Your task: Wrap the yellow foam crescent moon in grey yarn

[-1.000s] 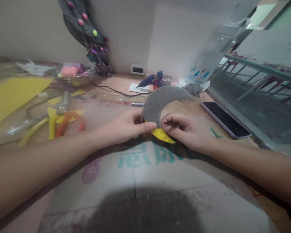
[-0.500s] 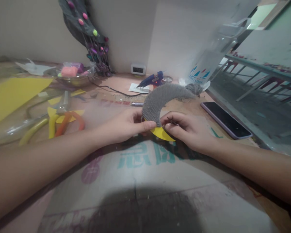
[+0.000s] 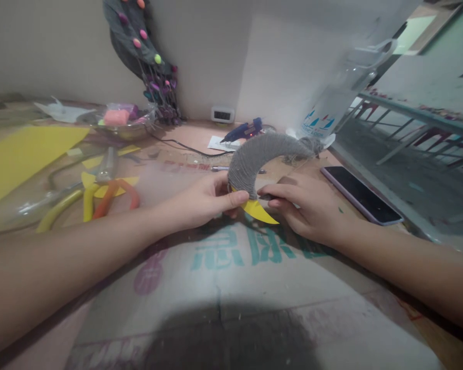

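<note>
A crescent (image 3: 250, 159) wrapped in grey yarn stands up between my hands, its bare yellow tip (image 3: 261, 211) pointing down to the right. My left hand (image 3: 219, 198) is closed on its lower part, thumb in front and fingers behind. Beside the inner curve, my right hand (image 3: 297, 208) pinches a small dark bundle, seemingly grey yarn (image 3: 266, 197), close to the edge of the wrapping. Part of that bundle is hidden by the fingers.
A blue glue gun (image 3: 242, 131) with a red light lies behind the crescent, near a pen (image 3: 219, 168) and a small digital clock (image 3: 223, 114). A phone (image 3: 360, 195) lies right. Pliers (image 3: 111, 195), yellow sheet (image 3: 27, 159) and a bowl (image 3: 123, 131) are left.
My right hand has turned slightly, its back now more toward me, with the fingers still pinched by the crescent. My left hand keeps its hold. The view has shifted a little.
</note>
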The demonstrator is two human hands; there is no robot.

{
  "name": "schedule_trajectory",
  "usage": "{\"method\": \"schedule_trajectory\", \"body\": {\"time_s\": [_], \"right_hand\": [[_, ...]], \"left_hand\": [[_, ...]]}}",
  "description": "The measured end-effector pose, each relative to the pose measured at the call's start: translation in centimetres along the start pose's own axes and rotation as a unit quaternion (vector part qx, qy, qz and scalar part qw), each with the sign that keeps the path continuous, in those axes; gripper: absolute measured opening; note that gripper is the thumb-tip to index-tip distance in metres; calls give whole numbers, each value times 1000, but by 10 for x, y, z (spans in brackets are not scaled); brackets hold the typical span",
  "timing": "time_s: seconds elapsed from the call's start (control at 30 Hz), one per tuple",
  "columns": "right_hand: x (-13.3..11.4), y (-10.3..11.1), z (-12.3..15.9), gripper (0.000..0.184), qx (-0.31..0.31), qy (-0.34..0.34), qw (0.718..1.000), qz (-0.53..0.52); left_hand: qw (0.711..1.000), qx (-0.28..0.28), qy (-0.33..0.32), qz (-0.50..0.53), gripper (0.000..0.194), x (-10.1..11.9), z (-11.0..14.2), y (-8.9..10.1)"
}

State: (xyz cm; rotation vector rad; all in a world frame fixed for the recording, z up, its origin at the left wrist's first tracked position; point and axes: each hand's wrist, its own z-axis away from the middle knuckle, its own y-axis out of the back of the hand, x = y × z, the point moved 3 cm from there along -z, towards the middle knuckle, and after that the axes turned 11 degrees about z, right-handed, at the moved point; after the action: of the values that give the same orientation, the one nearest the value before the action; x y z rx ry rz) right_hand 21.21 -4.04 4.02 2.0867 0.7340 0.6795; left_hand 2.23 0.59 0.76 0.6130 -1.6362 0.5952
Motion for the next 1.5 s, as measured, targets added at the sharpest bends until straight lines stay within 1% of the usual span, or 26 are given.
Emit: {"method": "schedule_trajectory", "body": {"time_s": [0.2,0.37,0.47,0.67,0.83,1.0,1.17,1.33,1.5], "right_hand": [[2,-2,0,28,-13,-9,1000,3],[1,-1,-1,29,-31,-6,999,10],[1,-1,-1,27,-23,2,1000,9],[0,-3,-1,25,-7,8,1000,8],[0,-5,0,24,0,12,1000,5],[1,-7,1,23,21,13,1000,-6],[2,-8,2,24,17,6,1000,-10],[3,-8,2,27,11,-6,999,-40],[4,-8,2,28,-10,-4,1000,-24]], "left_hand": [[1000,-1,-5,18,26,2,-1,-2],[1000,-7,-7,23,23,0,-1,-1],[999,-5,-4,32,22,-1,-1,0],[999,-8,-1,42,25,-1,-2,-1],[999,-17,-1,31,28,-2,-2,1],[999,-27,-1,18,31,-4,-2,2],[1000,-21,8,8,31,-6,-1,4],[1000,-18,5,4,33,-4,-2,3],[1000,-8,24,-11,35,-3,-1,4]]}}
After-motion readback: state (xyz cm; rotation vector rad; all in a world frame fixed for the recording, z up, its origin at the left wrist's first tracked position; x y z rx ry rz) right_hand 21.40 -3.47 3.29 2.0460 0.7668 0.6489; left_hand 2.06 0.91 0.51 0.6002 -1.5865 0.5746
